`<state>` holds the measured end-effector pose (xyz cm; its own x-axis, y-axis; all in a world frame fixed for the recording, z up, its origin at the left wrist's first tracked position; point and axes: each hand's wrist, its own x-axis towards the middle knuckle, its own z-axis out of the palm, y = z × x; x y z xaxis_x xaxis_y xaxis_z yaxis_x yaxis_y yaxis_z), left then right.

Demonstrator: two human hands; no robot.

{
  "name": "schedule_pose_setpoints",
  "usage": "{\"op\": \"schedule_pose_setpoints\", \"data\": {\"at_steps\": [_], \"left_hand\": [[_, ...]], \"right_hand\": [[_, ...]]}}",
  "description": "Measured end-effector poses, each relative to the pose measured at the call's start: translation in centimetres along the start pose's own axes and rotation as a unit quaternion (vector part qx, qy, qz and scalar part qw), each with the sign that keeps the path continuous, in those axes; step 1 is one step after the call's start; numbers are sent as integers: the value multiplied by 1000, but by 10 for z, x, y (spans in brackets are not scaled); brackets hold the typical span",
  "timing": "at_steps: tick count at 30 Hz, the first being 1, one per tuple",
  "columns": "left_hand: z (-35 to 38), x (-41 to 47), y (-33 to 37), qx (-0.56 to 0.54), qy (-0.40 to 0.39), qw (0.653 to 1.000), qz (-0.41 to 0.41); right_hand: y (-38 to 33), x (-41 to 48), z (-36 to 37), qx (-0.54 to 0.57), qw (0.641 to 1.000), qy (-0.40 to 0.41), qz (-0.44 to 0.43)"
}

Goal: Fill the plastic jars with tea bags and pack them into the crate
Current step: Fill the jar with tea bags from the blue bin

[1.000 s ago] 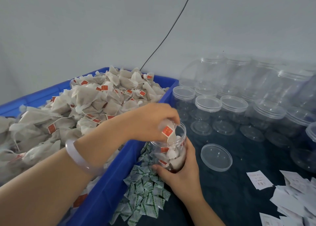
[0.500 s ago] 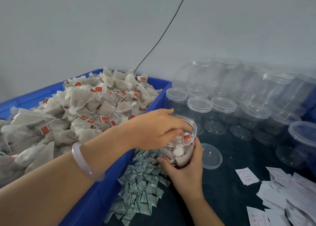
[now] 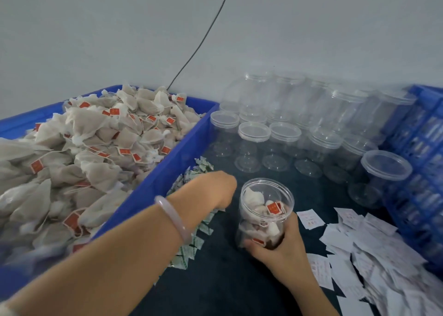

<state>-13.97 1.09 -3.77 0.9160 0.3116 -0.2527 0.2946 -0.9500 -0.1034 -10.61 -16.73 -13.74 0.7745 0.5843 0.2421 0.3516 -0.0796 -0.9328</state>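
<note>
- The right grip point(image 3: 280, 241) was clamped round the lower part of an open plastic jar point(image 3: 265, 220), with the thumb across the front near the base and the fingers wrapped behind.
- The jar stood roughly upright above that grip with no lid on, over the dark surface point(image 3: 227, 279). Whether its base touched the surface could not be told.
- Inside the jar, tea bags point(image 3: 251, 196) with red tags were piled to a little below the rim.
- The left grip point(image 3: 213, 188) was just left of the jar and apart from it, knuckles up and fingers pointing down. The fingers were hidden behind the hand, so I could not tell whether they were apart or together.
- A pale bracelet point(image 3: 172, 217) sat on the wrist behind the left grip.
- Green-and-white sachets point(image 3: 191, 239) lay under and around the left grip, between the jar and the blue bin point(image 3: 167, 172).
- The bin, left of the left grip, was heaped with more tea bags.
- Beyond both grips, empty lidded jars point(image 3: 254, 143) stood in rows against the wall.
- Right of the right grip, white paper slips point(image 3: 359, 255) lay scattered.
- Farther right of them stood a blue latticed crate point(image 3: 419, 172).
</note>
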Motion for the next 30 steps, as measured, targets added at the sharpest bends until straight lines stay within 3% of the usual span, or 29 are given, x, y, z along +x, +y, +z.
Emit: {"op": "schedule_pose_setpoints", "data": {"at_steps": [6,9,10,12,13,14,15,16,19,20,21,22,24,26,27,30], "left_hand": [[52,5,2,-33,65,994,-87],[49,-3,-3,-154,190,967,-76],[43,-9,-3,-250,257,931,-70],[23,-25,1,-453,376,808,-37],[13,-34,3,-524,419,742,-1],[3,-42,8,-555,441,704,39],[-3,-49,15,-561,443,695,75],[-6,-53,22,-554,426,708,97],[4,-46,41,-461,337,815,99],[10,-42,45,-440,323,832,97],[16,-38,47,-446,329,826,99],[23,-35,48,-478,356,797,100],[41,-28,52,-582,406,700,82],[58,-22,59,-716,353,600,52],[65,-18,62,-763,304,569,40],[78,-10,67,-797,246,551,28]], "right_hand": [[1,3,-2,15,1000,-12,12],[-1,3,-3,27,999,-21,19],[-1,3,-4,30,999,-22,19],[-1,2,-4,36,999,-27,22],[-1,2,-4,40,998,-30,23],[-1,2,-4,44,998,-31,23],[-1,2,-4,47,998,-31,22],[-1,2,-4,50,998,-31,20],[-1,2,-3,46,998,-33,11],[-1,2,-3,43,998,-33,9],[-1,3,-4,44,998,-33,9],[1,3,-4,46,998,-34,10],[4,4,-4,44,998,-32,11],[3,3,-4,37,999,-33,11],[2,3,-5,38,999,-37,12],[-2,6,-12,124,989,-77,16]]}}
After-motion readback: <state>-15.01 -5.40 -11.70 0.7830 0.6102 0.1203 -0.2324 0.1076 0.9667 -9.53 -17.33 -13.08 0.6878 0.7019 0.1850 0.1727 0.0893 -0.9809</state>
